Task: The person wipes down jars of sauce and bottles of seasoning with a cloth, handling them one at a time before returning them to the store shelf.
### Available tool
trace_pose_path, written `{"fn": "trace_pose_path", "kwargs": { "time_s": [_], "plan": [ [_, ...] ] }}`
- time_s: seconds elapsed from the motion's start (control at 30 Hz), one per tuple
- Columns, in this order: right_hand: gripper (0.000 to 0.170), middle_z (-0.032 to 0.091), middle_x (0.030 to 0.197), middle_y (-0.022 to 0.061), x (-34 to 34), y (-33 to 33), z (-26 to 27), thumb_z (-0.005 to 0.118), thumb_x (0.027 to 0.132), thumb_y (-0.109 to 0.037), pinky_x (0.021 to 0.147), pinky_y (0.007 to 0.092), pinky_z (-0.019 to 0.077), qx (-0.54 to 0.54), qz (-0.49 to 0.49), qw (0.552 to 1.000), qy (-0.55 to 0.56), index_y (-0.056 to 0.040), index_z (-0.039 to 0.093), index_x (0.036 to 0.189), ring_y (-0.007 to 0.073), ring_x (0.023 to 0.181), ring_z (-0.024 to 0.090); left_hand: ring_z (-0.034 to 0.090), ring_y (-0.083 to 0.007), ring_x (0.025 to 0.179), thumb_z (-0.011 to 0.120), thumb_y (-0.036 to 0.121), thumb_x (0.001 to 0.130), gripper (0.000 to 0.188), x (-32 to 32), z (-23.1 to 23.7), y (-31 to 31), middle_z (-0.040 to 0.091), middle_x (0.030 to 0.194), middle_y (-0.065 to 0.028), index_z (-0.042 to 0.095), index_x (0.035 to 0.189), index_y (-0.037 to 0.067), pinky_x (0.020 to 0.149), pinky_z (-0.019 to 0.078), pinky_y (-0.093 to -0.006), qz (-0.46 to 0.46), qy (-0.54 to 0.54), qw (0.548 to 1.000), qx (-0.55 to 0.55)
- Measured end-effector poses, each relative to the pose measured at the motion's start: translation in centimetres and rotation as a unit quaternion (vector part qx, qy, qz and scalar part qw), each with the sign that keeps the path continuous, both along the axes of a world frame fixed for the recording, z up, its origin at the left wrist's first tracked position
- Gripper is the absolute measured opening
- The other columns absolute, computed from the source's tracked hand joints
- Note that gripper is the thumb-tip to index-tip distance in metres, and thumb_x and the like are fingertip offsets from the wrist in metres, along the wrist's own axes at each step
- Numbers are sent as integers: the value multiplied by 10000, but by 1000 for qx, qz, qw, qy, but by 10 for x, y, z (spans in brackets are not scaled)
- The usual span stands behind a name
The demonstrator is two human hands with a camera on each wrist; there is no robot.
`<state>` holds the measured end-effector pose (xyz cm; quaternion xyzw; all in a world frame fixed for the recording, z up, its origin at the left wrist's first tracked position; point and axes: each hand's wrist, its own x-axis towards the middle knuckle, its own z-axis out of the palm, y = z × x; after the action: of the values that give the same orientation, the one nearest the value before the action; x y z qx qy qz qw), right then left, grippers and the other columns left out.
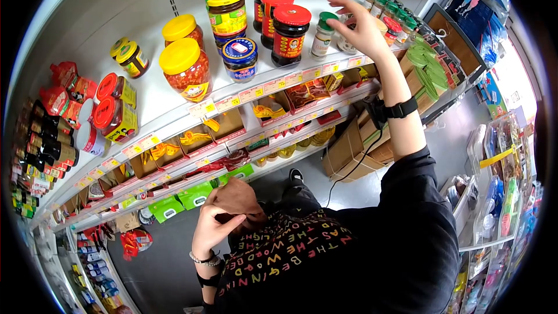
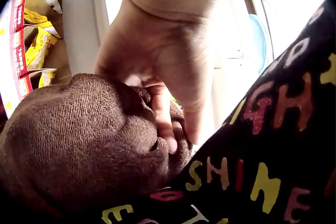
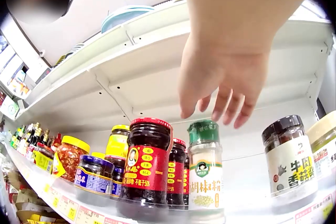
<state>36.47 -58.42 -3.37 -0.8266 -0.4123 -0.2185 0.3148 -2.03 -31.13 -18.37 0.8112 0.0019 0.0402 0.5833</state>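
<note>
My right hand (image 1: 361, 28) reaches over the upper shelf with loosely bent fingers and holds nothing. Just below its fingertips, in the right wrist view, stands a pepper shaker bottle (image 3: 205, 169) with a green cap, upright at the shelf's front edge. Left of that bottle are red-lidded jars of dark sauce (image 1: 289, 38). Down by my waist, my left hand (image 1: 210, 227) grips a bunched brown towel (image 1: 237, 196). The left wrist view shows thumb and fingers (image 2: 167, 124) pressed into the folds of the cloth, part of them hidden by it.
Yellow-lidded jars of chili (image 1: 185, 70) and a blue-lidded jar (image 1: 239, 61) line the shelf to the left. A dark-lidded jar (image 3: 287, 155) stands right of the shaker. Cardboard boxes (image 1: 343, 157) sit on the floor, and a rack of packets (image 1: 494, 180) is at the right.
</note>
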Motion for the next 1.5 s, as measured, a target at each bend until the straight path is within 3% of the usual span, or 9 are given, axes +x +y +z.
{"fn": "trace_pose_path", "kwargs": {
  "time_s": [0.07,0.13,0.2,0.27,0.33,0.5,0.93,1.27,1.5],
  "plan": [
    [262,676,1017,55,-8,-8,2,679,880,-123,726,257,504,54,-54,995,-67,-78,643,1136,125,890,627,565,-295,1142,785,69,707,164,-1,1,2,716,973,-103,757,868,50,969,435,-395,-3,-1,1000,15],
    [156,683,924,38,-20,-17,-3,665,874,-85,659,247,496,75,-73,993,-52,-53,665,1027,115,805,625,564,-298,1138,784,71,706,167,-2,0,3,713,993,-108,756,870,51,963,438,-395,-6,-3,1000,30],
    [107,686,900,45,-26,-29,-16,644,872,-59,626,253,489,-10,-31,999,-19,-31,661,974,125,768,627,566,-304,1123,782,75,706,178,-2,-3,4,705,1025,-117,753,879,48,944,446,-391,4,0,1000,19],
    [119,679,916,96,-31,-33,-33,619,849,-17,644,307,504,-67,-37,997,-22,-17,646,965,228,802,652,568,-307,1113,781,73,705,183,0,-5,4,703,1027,-119,751,884,48,937,449,-389,-3,-7,1000,24],
    [162,656,972,152,-27,-40,-54,638,813,-46,804,392,524,-90,-50,994,-28,-19,641,973,339,906,632,570,-309,1103,779,72,705,188,2,-4,3,701,1030,-122,750,889,47,930,453,-387,-8,-13,999,29],
    [257,578,1098,119,-30,-41,-74,674,781,-52,898,401,500,-99,-48,992,-62,-41,617,1031,327,1057,579,547,-302,1111,766,54,716,160,10,-2,0,674,1044,-127,728,869,27,959,411,-399,-31,8,999,23],
    [440,516,1121,94,-30,-42,-101,703,741,-81,918,405,423,-85,-85,984,-129,-88,545,1151,303,1075,495,573,-314,1125,786,87,706,171,37,-2,-12,719,971,-111,757,871,50,945,452,-391,-74,13,995,67],
    [333,595,989,76,-26,-43,-89,713,744,-173,897,389,399,-98,-56,992,-62,-78,554,1020,266,1008,535,583,-329,1144,823,144,681,186,98,10,-62,671,1090,-194,766,834,56,944,465,-406,-99,16,993,62],
    [262,563,888,60,-17,-36,-74,747,669,-196,826,350,409,-193,-36,977,-85,-91,674,898,234,945,541,592,-341,1113,831,199,671,210,118,4,-75,674,1066,-181,766,824,71,929,455,-415,-120,0,987,108]
  ]
}}
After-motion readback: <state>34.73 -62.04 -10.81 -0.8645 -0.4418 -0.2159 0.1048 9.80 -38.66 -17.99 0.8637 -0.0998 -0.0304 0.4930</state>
